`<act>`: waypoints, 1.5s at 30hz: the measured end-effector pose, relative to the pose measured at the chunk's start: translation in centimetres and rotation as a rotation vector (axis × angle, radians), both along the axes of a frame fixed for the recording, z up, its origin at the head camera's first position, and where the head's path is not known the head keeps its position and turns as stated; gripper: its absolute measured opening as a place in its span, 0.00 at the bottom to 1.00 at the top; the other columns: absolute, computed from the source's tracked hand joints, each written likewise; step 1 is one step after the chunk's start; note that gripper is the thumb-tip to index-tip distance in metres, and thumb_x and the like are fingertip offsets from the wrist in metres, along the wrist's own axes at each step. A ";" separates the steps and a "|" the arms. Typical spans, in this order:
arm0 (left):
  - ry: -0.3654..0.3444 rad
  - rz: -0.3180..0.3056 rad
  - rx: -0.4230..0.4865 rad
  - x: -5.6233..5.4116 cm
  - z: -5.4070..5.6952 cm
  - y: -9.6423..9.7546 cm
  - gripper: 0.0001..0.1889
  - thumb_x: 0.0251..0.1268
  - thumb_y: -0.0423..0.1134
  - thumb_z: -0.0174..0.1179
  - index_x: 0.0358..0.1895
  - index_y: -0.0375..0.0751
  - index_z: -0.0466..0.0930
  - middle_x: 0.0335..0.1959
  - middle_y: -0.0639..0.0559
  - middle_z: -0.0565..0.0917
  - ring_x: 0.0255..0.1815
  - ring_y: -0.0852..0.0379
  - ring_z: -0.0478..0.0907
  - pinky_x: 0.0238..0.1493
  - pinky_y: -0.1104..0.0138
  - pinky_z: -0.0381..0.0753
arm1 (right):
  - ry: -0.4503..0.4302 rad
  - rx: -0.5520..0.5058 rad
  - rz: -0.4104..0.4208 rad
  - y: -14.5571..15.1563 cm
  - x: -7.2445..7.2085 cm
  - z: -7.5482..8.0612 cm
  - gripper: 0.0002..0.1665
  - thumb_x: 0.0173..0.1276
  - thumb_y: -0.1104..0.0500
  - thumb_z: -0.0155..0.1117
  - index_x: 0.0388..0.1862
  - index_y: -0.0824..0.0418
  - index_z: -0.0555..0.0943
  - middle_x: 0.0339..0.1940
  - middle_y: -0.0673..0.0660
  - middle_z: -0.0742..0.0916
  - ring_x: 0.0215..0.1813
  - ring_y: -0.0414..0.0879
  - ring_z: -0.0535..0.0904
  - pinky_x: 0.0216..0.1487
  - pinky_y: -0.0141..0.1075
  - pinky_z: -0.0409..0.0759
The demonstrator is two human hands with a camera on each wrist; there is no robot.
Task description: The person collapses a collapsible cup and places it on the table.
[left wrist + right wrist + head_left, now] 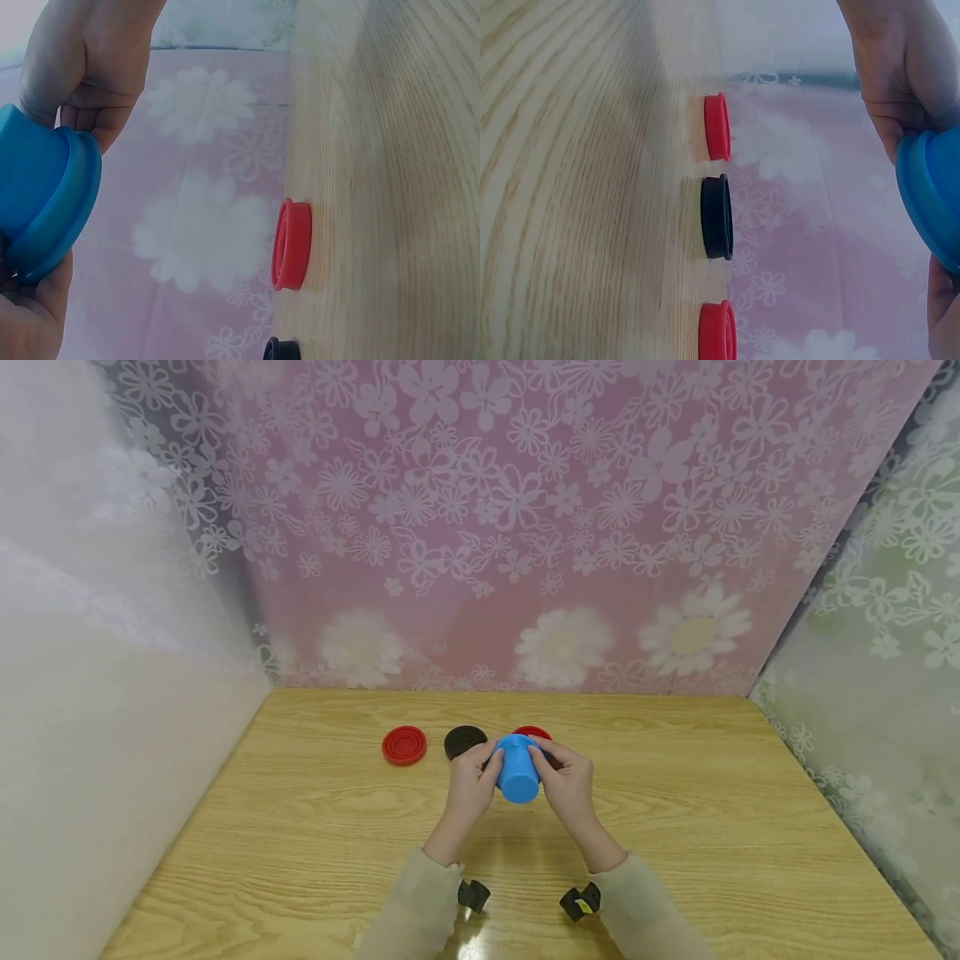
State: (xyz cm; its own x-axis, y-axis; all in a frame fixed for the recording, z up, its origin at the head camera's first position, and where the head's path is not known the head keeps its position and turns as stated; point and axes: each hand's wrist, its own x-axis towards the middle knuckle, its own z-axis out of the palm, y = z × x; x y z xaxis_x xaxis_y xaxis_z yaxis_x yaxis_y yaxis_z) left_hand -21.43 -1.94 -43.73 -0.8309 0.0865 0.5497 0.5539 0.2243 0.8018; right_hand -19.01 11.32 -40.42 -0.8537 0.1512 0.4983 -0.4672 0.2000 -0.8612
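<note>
A blue collapsible cup [518, 772] is held above the table between both hands, drawn out tall. Its round base faces down and toward me, and the wide rim points away. My left hand [471, 782] grips the left side, thumb along the wall and fingers at the rim. From the right, my right hand [567, 781] grips it the same way. In the left wrist view the thick rim of the blue cup [71, 202] shows between the two hands. The inside of the cup is hidden.
Beyond the hands, a red collapsed cup [404, 746], a black one [465, 742] and a second red one [532, 732], partly covered by the blue cup, lie in a row on the wooden table [300, 827]. Flowered cloth walls [480, 527] enclose the table's back and sides.
</note>
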 end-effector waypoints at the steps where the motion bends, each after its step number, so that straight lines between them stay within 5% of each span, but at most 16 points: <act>1: 0.002 0.000 0.001 0.0 0.0 0.0 0.12 0.63 0.31 0.51 0.46 0.27 0.77 0.38 0.40 0.80 0.37 0.48 0.78 0.37 0.60 0.78 | 0.000 -0.002 0.000 0.0 0.0 0.0 0.09 0.55 0.73 0.60 0.36 0.77 0.80 0.33 0.69 0.83 0.32 0.45 0.80 0.35 0.26 0.77; 11: 0.060 0.044 -0.053 0.0 -0.1 -0.2 0.13 0.63 0.32 0.51 0.47 0.29 0.77 0.34 0.40 0.81 0.30 0.54 0.78 0.31 0.69 0.78 | 0.055 0.021 -0.010 0.0 -0.2 -0.5 0.09 0.55 0.74 0.60 0.35 0.78 0.79 0.32 0.70 0.82 0.31 0.42 0.80 0.33 0.26 0.77; 16: 0.055 0.044 -0.008 -0.1 -0.2 -0.1 0.13 0.63 0.31 0.51 0.47 0.29 0.77 0.39 0.39 0.80 0.38 0.50 0.78 0.36 0.65 0.79 | 0.064 0.026 -0.035 -0.2 -0.2 -0.5 0.08 0.55 0.74 0.60 0.35 0.77 0.80 0.32 0.69 0.83 0.31 0.45 0.80 0.34 0.26 0.77; 21: -0.056 -0.011 0.067 0.0 0.0 -0.3 0.13 0.62 0.29 0.51 0.49 0.28 0.75 0.45 0.36 0.78 0.47 0.46 0.75 0.44 0.59 0.76 | 0.033 0.015 -0.034 -0.2 -0.2 -0.3 0.09 0.56 0.73 0.60 0.36 0.76 0.80 0.33 0.68 0.83 0.33 0.45 0.80 0.36 0.27 0.77; 25: -0.163 -0.097 0.141 0.7 1.4 -0.7 0.14 0.62 0.27 0.50 0.50 0.25 0.73 0.47 0.33 0.75 0.49 0.43 0.73 0.46 0.58 0.74 | -0.027 -0.022 -0.003 0.0 -0.2 -0.3 0.10 0.57 0.71 0.60 0.38 0.76 0.80 0.35 0.68 0.83 0.34 0.43 0.80 0.38 0.32 0.77; 28: -0.277 -0.172 0.216 1.2 2.4 -1.1 0.15 0.63 0.28 0.49 0.52 0.25 0.71 0.50 0.33 0.74 0.51 0.43 0.71 0.47 0.59 0.73 | -0.107 -0.076 0.044 0.3 -0.4 -0.7 0.11 0.58 0.68 0.60 0.40 0.74 0.80 0.37 0.65 0.83 0.37 0.43 0.80 0.40 0.34 0.78; 33: -0.477 -0.291 0.349 1.0 2.4 -1.7 0.18 0.65 0.33 0.48 0.57 0.29 0.67 0.56 0.36 0.70 0.55 0.44 0.68 0.47 0.57 0.73 | -0.259 -0.163 0.160 1.1 -1.6 -2.0 0.16 0.61 0.62 0.59 0.46 0.71 0.77 0.38 0.63 0.82 0.38 0.45 0.80 0.39 0.35 0.78; 38: -0.538 -0.367 0.442 0.3 1.5 -1.9 0.20 0.67 0.34 0.46 0.60 0.30 0.64 0.59 0.36 0.65 0.58 0.44 0.64 0.50 0.56 0.70 | -0.391 -0.198 0.276 1.3 -1.9 -2.0 0.18 0.65 0.62 0.54 0.51 0.72 0.71 0.36 0.64 0.81 0.37 0.45 0.80 0.39 0.37 0.79; 45: -0.569 -0.414 0.537 -0.4 0.4 -1.8 0.22 0.63 0.32 0.51 0.60 0.28 0.63 0.59 0.37 0.65 0.58 0.44 0.64 0.52 0.55 0.69 | -0.536 -0.293 0.387 1.5 -1.9 -1.6 0.20 0.68 0.62 0.48 0.53 0.76 0.66 0.49 0.66 0.75 0.46 0.46 0.76 0.46 0.38 0.75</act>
State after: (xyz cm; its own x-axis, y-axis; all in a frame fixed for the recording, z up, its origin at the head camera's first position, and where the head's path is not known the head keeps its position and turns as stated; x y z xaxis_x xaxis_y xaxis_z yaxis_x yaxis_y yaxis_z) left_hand -21.84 -3.69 -43.36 -0.9499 0.2903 0.1155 -0.0079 -0.3919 0.9200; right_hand -20.90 12.84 -41.97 -0.9888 -0.1480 -0.0192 0.0443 -0.1686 -0.9847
